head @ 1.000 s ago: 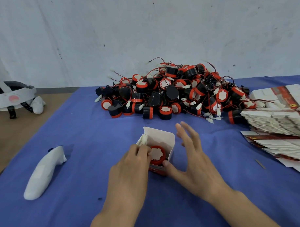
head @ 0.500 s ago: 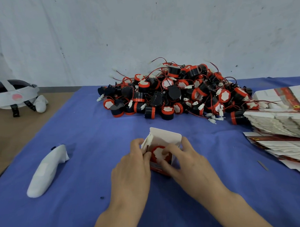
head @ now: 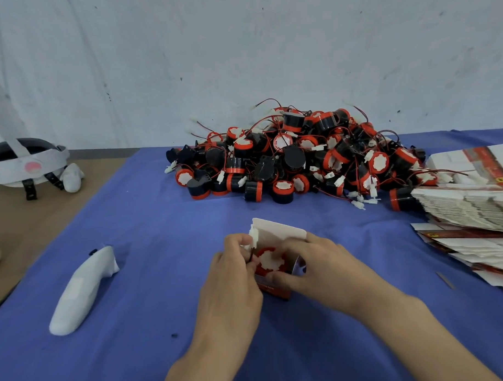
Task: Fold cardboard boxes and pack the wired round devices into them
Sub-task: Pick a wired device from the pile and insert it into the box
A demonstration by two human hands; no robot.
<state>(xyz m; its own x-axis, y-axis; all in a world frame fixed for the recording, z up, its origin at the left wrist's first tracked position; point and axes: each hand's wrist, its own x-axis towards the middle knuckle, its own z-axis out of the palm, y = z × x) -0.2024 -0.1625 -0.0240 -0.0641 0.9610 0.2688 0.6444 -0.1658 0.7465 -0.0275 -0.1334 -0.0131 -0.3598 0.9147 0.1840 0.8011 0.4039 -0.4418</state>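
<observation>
A small red and white cardboard box (head: pixel 277 232) stands open on the blue cloth, its white lid flap raised at the back. A round device (head: pixel 266 259) with a red rim and white face sits inside it. My left hand (head: pixel 233 279) pinches the device's white connector (head: pixel 254 236) and wire at the box's left edge. My right hand (head: pixel 313 266) grips the box from the right, thumb on its front and fingers over the opening. A large pile of black and red wired devices (head: pixel 300 157) lies behind.
Stacks of flat unfolded boxes (head: pixel 470 208) lie at the right edge. A white controller (head: pixel 82 287) lies on the cloth at left. A headset (head: pixel 24 167) rests on the brown table at far left. A white wall stands behind.
My right hand came in from an open hover beside the box and now grips it. My left hand has lifted the white connector at the box's left edge.
</observation>
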